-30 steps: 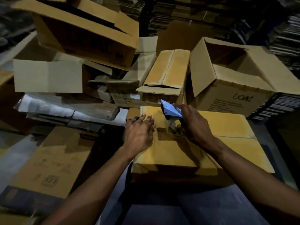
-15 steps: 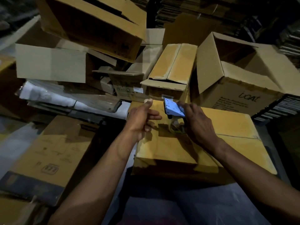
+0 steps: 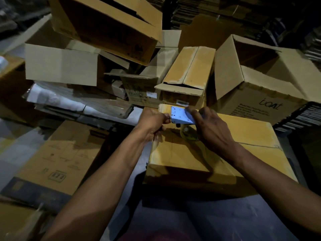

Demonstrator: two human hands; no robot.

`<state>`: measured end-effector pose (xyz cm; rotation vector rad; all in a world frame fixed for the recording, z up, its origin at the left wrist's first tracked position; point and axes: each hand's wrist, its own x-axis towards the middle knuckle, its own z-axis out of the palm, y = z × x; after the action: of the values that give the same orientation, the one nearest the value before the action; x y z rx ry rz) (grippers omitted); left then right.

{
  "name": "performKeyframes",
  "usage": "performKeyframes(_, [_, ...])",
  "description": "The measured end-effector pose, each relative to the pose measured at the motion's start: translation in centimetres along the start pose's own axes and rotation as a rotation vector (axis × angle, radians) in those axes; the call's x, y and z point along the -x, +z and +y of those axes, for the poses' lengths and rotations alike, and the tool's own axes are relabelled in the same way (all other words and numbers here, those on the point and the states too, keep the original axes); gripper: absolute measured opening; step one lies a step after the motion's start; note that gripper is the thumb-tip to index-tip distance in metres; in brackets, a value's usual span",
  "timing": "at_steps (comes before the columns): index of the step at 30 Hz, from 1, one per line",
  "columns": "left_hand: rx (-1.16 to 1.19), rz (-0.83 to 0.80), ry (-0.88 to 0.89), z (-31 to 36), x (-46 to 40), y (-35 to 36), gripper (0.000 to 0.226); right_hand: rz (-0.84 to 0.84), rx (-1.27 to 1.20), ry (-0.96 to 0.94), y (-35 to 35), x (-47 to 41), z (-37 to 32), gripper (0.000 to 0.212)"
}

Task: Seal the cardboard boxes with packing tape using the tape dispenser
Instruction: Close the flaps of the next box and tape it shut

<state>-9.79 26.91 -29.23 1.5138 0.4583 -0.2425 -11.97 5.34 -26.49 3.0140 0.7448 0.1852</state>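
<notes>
Dim storeroom, heaped cartons behind. Right hand wrapped round blue tape dispenser at far edge of closed yellow-brown cardboard box; left hand apparently pinching tape end. Starting the strip; next, anchor and pull along the seam.

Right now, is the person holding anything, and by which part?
The right hand grips the blue tape dispenser at its rear. The left hand is curled at its front edge; what it pinches cannot be told.
</notes>
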Motion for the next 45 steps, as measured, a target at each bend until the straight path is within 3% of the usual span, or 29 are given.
performKeyframes(4, [-0.191, 0.107, 0.136, 0.1, -1.3, -1.8, 0.030, -0.110, 0.090, -0.190, -1.3, -1.4, 0.5, 0.078])
performKeyframes(8, [-0.264, 0.159, 0.127, -1.9, -1.2, -4.5, 0.032, -0.215, 0.180, -0.344, -3.1, -2.0, 2.4, 0.073])
performKeyframes(22, [-0.166, 0.272, 0.096, -6.5, -2.1, -5.1, 0.029, -0.306, 0.242, -0.362, -3.5, -2.6, 2.1, 0.066])
performKeyframes(28, [-0.214, 0.215, 0.065, -8.6, -2.2, -3.1, 0.033, -0.277, 0.238, -0.399, -3.0, -3.4, 1.1, 0.061])
performKeyframes(33, [-0.308, 0.346, 0.078, -9.6, -1.0, -2.3, 0.043, -0.350, 0.211, -0.469, -3.5, -4.6, -0.8, 0.055])
performKeyframes(36, [-0.291, 0.336, 0.021, -9.8, -0.4, -2.1, 0.042, -0.380, 0.194, -0.481, -3.9, -4.9, -1.2, 0.053])
performKeyframes(39, [-0.306, 0.323, -0.134, -12.2, -1.3, -2.9, 0.078, -0.388, 0.187, -0.499, -3.9, -5.3, -1.2, 0.051])
performKeyframes(40, [-0.311, 0.312, -0.152, -13.1, -1.5, -3.2, 0.075, -0.386, 0.187, -0.510, -3.9, -5.4, -1.1, 0.050])
performKeyframes(43, [-0.138, 0.347, 0.096, -12.2, -0.5, -3.4, 0.010, -0.393, 0.172, -0.535, -3.8, -5.3, -1.3, 0.048])
performKeyframes(45, [0.170, 0.255, 0.336, -9.8, 0.7, -3.0, 0.012, -0.389, 0.180, -0.559, -3.7, -4.7, -1.4, 0.051])
